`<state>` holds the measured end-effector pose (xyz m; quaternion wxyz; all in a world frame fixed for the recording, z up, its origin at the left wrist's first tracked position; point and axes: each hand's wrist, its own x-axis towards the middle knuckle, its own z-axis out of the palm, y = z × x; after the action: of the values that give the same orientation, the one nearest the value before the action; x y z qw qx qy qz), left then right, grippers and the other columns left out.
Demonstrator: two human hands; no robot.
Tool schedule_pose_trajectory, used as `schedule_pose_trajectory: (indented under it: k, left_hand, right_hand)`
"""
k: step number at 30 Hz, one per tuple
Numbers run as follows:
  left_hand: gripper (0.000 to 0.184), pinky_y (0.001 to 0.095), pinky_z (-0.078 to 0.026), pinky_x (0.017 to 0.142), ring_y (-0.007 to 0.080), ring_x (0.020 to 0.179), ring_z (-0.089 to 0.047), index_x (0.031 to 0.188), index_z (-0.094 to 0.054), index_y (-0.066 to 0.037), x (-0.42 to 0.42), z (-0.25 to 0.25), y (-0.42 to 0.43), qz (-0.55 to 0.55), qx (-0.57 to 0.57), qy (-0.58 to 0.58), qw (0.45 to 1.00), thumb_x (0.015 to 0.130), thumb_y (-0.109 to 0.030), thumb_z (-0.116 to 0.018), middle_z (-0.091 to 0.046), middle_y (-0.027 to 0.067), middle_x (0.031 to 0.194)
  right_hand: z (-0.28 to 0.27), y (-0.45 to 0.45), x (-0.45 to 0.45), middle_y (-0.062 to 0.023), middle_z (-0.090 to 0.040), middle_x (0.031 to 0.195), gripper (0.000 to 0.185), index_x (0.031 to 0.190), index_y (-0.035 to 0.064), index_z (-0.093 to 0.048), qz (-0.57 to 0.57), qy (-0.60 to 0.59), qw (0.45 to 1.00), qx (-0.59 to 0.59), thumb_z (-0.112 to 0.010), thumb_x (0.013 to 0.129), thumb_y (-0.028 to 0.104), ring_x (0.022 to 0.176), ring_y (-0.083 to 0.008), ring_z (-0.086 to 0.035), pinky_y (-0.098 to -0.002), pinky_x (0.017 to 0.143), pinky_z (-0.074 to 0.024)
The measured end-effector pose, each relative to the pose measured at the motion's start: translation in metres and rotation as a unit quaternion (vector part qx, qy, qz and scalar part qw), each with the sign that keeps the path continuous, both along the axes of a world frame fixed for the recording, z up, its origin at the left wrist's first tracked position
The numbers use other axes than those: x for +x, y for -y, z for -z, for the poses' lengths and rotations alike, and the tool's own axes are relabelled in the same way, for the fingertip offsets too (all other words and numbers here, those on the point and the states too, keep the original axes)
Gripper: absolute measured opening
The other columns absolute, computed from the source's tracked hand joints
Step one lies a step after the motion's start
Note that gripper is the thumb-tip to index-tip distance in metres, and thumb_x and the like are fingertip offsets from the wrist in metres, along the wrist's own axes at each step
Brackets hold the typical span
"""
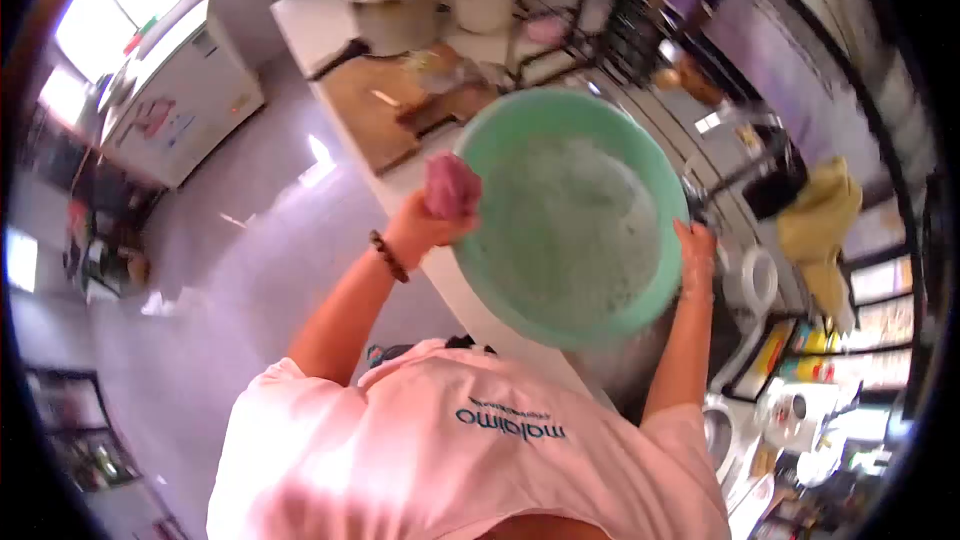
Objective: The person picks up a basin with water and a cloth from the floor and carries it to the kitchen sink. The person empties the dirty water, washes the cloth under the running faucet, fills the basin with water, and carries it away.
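A large green basin point(480, 130) is held up over the counter edge and sink, with cloudy, sudsy water point(575, 220) inside. My left hand point(428, 225), with a dark beaded bracelet on the wrist, is closed on a bunched pink cloth point(453, 186) at the basin's left rim. At the right rim, my right hand point(695, 248) grips the basin, its thumb on the edge. The hands and cloth are slightly blurred.
A wooden cutting board point(370, 105) with a cleaver point(450, 108) lies behind the basin's left side. Further back stands a lidded pot point(392, 20). A faucet point(745, 175) and a yellow cloth point(822, 220) are at the right. A white freezer point(185, 100) stands across the floor.
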<state>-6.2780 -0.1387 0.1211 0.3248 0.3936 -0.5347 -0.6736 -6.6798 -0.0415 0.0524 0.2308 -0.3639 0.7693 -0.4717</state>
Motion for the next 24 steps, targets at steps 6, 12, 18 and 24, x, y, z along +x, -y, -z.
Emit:
schedule_pose_trajectory:
  k: [6,12,18,24]
  left_hand:
    - [0.031,0.0223,-0.04,0.068,0.005,0.074,-0.047,0.085,-0.051,-0.007,0.067,0.012,-0.014,-0.02,-0.107,-0.055,0.992,0.06,-0.013,-0.067,-0.053,-0.0028,0.08]
    - [0.029,0.0237,-0.04,0.071,0.0062,0.076,-0.045,0.087,-0.049,-0.006,0.19,-0.024,-0.055,-0.102,-0.153,-0.097,0.978,0.062,-0.007,-0.065,-0.05,-0.0029,0.079]
    - [0.03,0.0232,-0.04,0.07,0.0062,0.076,-0.045,0.087,-0.047,-0.004,0.325,-0.046,-0.086,-0.135,-0.199,-0.129,0.962,0.063,-0.007,-0.064,-0.05,-0.0022,0.081]
    - [0.032,0.0264,-0.039,0.063,0.0085,0.066,-0.045,0.084,-0.047,-0.004,0.475,-0.033,-0.141,-0.317,-0.226,0.047,0.92,0.062,-0.019,-0.066,-0.052,0.0019,0.071]
  right_hand:
    - [-0.025,0.016,0.047,-0.0066,-0.051,0.067,0.029,0.078,-0.0031,-0.052,-0.117,-0.047,0.992,-0.02,-0.053,0.073,0.025,0.062,-0.0162,-0.047,-0.0299,0.055,-0.0369]
    - [-0.041,0.042,0.17,0.0,-0.04,0.05,0.037,0.054,0.0023,-0.037,-0.141,-0.102,0.973,-0.148,-0.054,0.071,0.031,0.042,-0.01,-0.031,-0.0257,0.042,-0.0303]
    - [-0.047,0.109,0.316,0.0007,-0.039,0.048,0.038,0.052,0.0026,-0.037,-0.215,-0.116,0.966,-0.087,-0.055,0.07,0.031,0.041,-0.0091,-0.03,-0.0251,0.041,-0.0291]
    - [-0.036,0.215,0.532,0.0014,-0.037,0.046,0.039,0.05,0.0029,-0.038,-0.367,-0.128,0.917,-0.085,-0.056,0.07,0.031,0.039,-0.0082,-0.029,-0.0246,0.04,-0.0279]
